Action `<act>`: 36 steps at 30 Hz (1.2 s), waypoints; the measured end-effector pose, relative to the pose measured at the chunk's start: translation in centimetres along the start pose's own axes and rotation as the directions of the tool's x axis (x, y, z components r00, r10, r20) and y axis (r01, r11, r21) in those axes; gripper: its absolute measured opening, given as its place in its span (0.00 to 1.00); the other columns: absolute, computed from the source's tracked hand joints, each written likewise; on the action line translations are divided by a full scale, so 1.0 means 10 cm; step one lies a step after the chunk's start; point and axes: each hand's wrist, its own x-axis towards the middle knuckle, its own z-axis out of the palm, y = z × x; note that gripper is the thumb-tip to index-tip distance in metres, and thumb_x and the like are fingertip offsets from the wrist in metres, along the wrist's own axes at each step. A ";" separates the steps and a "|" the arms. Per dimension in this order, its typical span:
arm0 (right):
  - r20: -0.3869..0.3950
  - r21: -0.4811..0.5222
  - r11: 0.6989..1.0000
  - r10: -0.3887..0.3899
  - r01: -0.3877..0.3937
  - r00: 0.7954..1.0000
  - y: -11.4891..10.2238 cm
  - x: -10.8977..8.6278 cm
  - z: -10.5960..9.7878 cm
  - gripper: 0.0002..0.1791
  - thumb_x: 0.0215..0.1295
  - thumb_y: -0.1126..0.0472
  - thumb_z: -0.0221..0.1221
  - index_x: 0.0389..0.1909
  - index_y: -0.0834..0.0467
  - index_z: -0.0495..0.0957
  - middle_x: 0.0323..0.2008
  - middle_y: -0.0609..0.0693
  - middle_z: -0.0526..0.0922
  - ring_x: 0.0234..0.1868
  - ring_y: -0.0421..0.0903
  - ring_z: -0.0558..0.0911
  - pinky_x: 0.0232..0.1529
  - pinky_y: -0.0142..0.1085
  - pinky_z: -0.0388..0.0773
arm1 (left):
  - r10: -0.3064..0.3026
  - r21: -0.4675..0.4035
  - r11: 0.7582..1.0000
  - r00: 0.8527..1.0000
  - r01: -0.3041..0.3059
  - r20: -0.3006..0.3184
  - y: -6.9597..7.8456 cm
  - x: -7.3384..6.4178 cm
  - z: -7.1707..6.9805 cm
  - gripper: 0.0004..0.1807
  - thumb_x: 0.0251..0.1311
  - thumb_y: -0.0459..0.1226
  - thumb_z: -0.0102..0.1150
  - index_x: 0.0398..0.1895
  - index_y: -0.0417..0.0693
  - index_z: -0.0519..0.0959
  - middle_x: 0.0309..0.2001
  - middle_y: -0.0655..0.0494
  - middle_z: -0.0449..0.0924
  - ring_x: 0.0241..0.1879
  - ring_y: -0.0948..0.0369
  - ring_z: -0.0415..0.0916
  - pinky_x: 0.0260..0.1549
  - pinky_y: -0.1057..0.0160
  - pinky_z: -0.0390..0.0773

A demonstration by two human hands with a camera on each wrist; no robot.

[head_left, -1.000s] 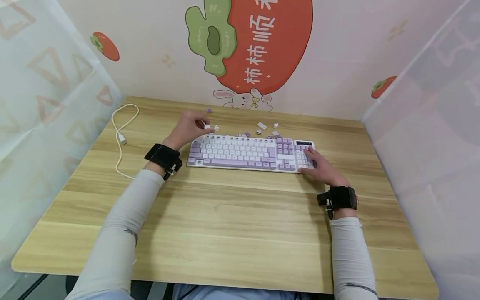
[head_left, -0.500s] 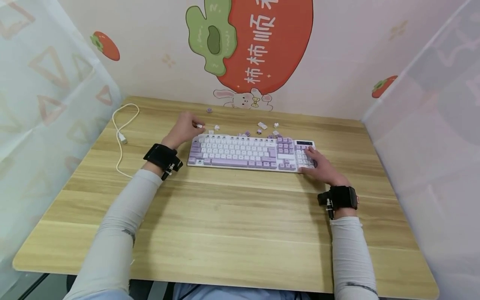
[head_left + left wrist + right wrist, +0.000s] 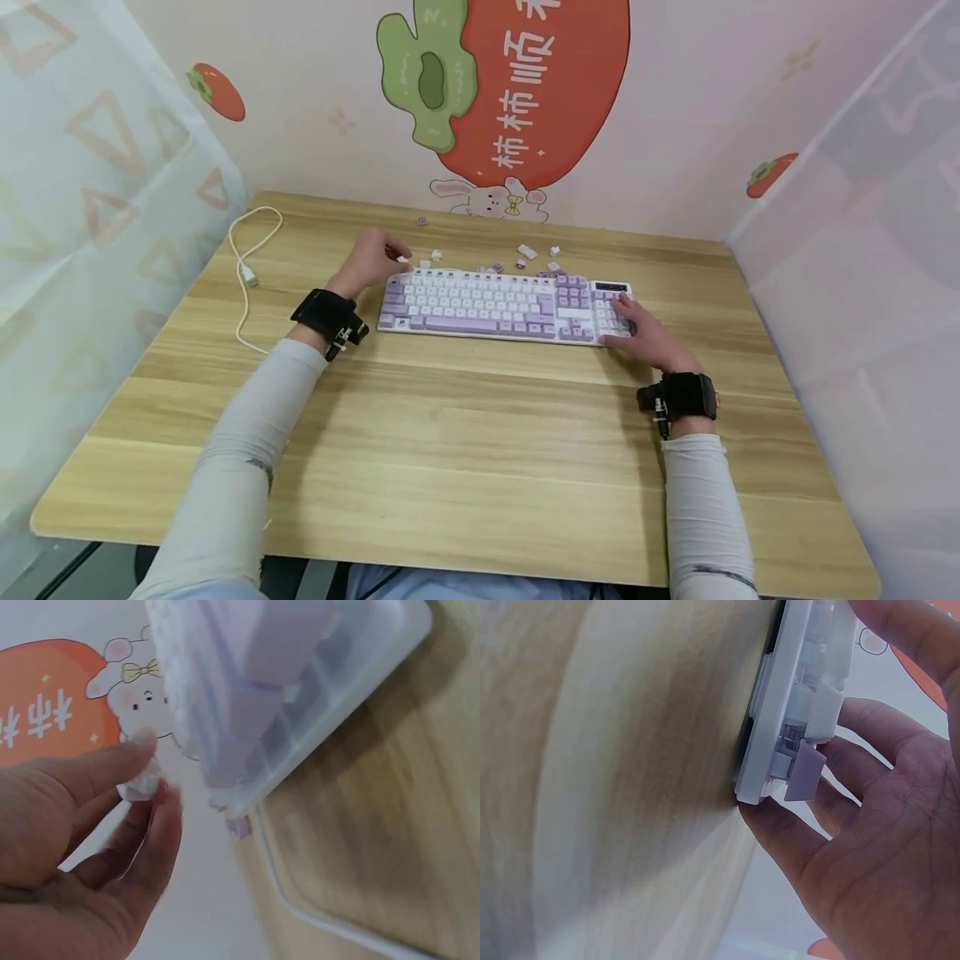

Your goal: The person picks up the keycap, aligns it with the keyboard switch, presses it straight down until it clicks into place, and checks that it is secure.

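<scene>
At the left rear corner of a white and purple keyboard, my left hand pinches a small white keycap between thumb and fingertips. The keycap is held up off the table, apart from the keyboard. My right hand holds the keyboard's right end. Its thumb lies by the front edge, and other fingers lie over the number pad. In the right wrist view, fingertips touch the keyboard's white rim. Along the back row, several dark switch spots show without keycaps.
Several loose white and purple keycaps lie behind the keyboard. One purple keycap is farther back, near the wall. A white cable with a USB plug curls on the table's left. Printed sheets stand around the back and sides.
My left hand has drawn slightly left with the keycap, then lowered a little. White keycaps behind the keyboard's left end show more clearly. My right hand has stayed on the keyboard.
</scene>
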 end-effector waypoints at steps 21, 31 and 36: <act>-0.012 -0.005 1.000 -0.011 0.011 1.000 -0.02 -0.04 -0.02 0.47 0.70 0.53 0.64 0.79 0.66 0.49 0.81 0.65 0.39 0.80 0.68 0.40 0.76 0.63 0.43 | 0.003 0.047 0.999 1.000 -0.004 0.005 0.14 0.15 0.24 0.10 0.53 0.31 0.75 0.37 0.34 0.87 0.38 0.41 0.84 0.39 0.49 0.78 0.41 0.55 0.76; -0.006 -0.002 1.000 -0.014 0.014 1.000 -0.04 -0.05 -0.02 0.47 0.70 0.53 0.64 0.79 0.67 0.49 0.81 0.65 0.39 0.79 0.69 0.40 0.75 0.64 0.44 | -0.021 0.029 0.999 0.999 0.020 0.040 0.08 0.20 0.22 0.11 0.51 0.32 0.77 0.38 0.37 0.89 0.38 0.42 0.86 0.39 0.51 0.79 0.40 0.56 0.77; -0.008 -0.005 1.000 -0.019 0.019 1.000 -0.04 -0.04 -0.02 0.47 0.70 0.54 0.64 0.79 0.67 0.49 0.81 0.66 0.39 0.79 0.69 0.40 0.76 0.63 0.43 | -0.002 0.015 1.000 0.999 0.002 0.047 0.02 0.20 0.20 0.11 0.52 0.33 0.78 0.38 0.38 0.89 0.39 0.43 0.87 0.40 0.51 0.80 0.41 0.56 0.77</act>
